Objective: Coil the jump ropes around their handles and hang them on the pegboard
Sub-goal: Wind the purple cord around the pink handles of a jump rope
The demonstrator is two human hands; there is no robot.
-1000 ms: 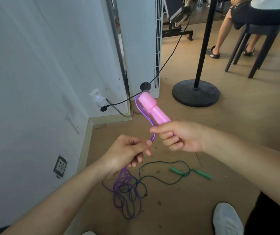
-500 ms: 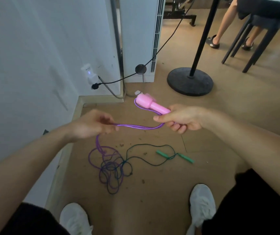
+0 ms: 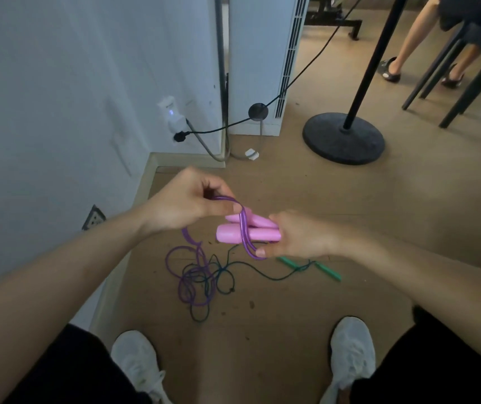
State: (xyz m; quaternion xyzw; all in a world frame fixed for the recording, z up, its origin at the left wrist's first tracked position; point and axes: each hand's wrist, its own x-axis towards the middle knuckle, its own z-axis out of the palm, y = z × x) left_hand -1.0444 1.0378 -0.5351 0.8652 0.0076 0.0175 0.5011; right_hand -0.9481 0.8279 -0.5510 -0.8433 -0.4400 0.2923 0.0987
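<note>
My right hand (image 3: 300, 236) grips two pink handles (image 3: 248, 233) held side by side, pointing left. My left hand (image 3: 188, 201) pinches the purple rope (image 3: 243, 225) just above the handles, and a loop of it lies across them. The rest of the purple rope (image 3: 192, 275) hangs down to a tangled heap on the floor. A second jump rope with a dark cord (image 3: 233, 275) and green handles (image 3: 328, 271) lies on the floor below my hands, its cord mixed into the purple heap. No pegboard is in view.
A white wall (image 3: 58, 112) with a plugged-in socket (image 3: 172, 118) stands to the left. A black stand with a round base (image 3: 344, 138) is at the right. A seated person's legs (image 3: 408, 39) and a dark chair (image 3: 466, 68) are behind. My white shoes (image 3: 350, 351) are below.
My left hand has come in from the left and carried the purple rope over the pink handles. The handles have turned to lie level, pointing left. The view has tilted down.
</note>
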